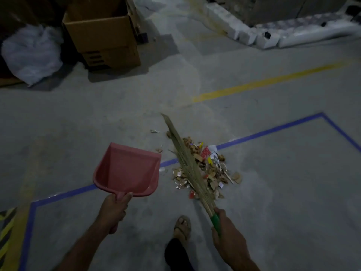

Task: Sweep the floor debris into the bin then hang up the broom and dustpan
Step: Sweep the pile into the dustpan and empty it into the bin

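Left hand (113,211) fingers wrapped round pink plastic dustpan (127,170) handle, mostly hidden; right hand (227,229) fingers clenched on green-handled straw broom (187,163), bristles covering part of mixed paper debris pile (211,169); dim, blurry.

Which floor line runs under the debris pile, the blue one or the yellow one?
The blue line does; the debris pile covers part of it. The yellow line lies farther away.

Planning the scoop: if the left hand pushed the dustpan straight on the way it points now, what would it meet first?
Probably bare floor first. The left hand points the pink dustpan up and slightly right, passing left of the debris pile; the cardboard box lies much farther along. Depth is unclear.
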